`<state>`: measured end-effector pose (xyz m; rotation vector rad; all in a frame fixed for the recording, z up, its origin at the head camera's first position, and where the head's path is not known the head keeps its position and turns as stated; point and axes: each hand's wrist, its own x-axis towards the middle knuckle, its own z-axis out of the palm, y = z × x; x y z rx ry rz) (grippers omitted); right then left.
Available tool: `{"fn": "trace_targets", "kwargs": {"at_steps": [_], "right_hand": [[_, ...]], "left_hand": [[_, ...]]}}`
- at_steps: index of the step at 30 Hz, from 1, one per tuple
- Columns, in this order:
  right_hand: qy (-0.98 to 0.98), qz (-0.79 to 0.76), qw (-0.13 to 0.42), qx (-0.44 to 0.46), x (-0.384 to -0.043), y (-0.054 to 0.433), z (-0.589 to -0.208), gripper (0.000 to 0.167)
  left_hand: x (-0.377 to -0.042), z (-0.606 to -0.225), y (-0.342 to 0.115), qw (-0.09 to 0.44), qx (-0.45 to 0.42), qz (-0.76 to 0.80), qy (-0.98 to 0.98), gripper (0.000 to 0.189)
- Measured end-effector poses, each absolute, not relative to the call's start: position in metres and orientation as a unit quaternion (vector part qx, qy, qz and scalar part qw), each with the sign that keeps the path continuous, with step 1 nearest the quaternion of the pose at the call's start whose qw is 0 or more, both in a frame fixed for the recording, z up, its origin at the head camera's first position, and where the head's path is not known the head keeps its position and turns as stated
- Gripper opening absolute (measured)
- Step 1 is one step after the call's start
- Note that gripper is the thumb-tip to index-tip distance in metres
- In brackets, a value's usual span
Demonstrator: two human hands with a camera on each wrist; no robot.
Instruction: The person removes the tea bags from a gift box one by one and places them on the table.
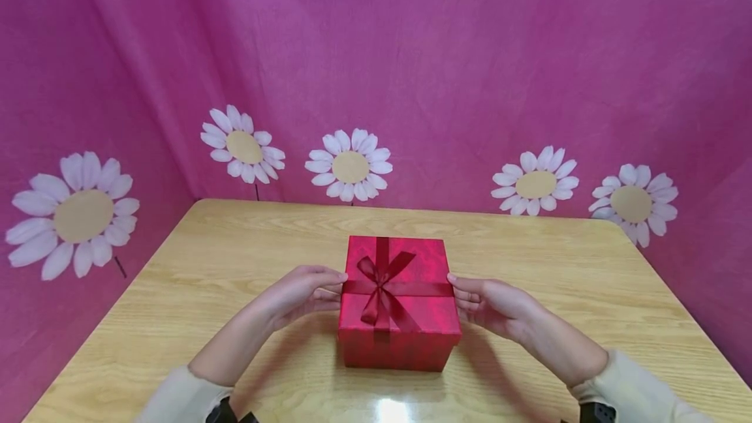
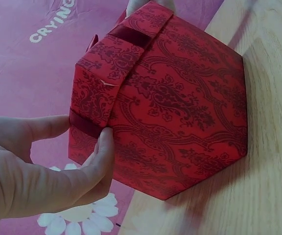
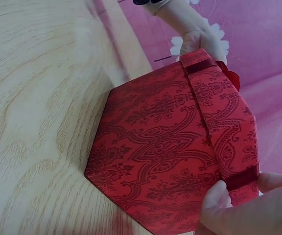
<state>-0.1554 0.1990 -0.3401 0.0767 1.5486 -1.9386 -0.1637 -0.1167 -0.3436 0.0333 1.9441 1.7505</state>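
Pink curtain borders the far edge of your wooden table. The table reaches well past the red gift box, which stands between your hands, lid on. Your left hand and right hand pinch opposite lid sides, thumbs at the top edge; your wrist views reveal fingertips at its lower rim. Only the head view shows the whole bow; only the left wrist view, pale lettering.

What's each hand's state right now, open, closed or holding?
Left hand: holding, pinches the red box lid at its left edge.
Right hand: holding, pinches the red box lid at its right edge.
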Motion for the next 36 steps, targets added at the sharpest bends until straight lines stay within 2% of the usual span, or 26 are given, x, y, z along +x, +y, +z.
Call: {"fn": "trace_targets", "kwargs": {"at_steps": [19,27,36], "right_hand": [[0.560,-0.761,0.326,0.038,-0.155,0.207,-0.330,0.025],[0.525,-0.789,0.314,0.052,-0.158,0.218,-0.323,0.019],[0.533,-0.789,0.301,0.059,-0.161,0.234,-0.319,0.020]], "left_hand": [[-0.167,-0.336,-0.109,0.250,0.024,0.655,0.713,0.038],[-0.172,-0.331,-0.097,0.244,0.030,0.650,0.719,0.042],[-0.176,-0.323,-0.078,0.219,0.023,0.653,0.724,0.047]]}}
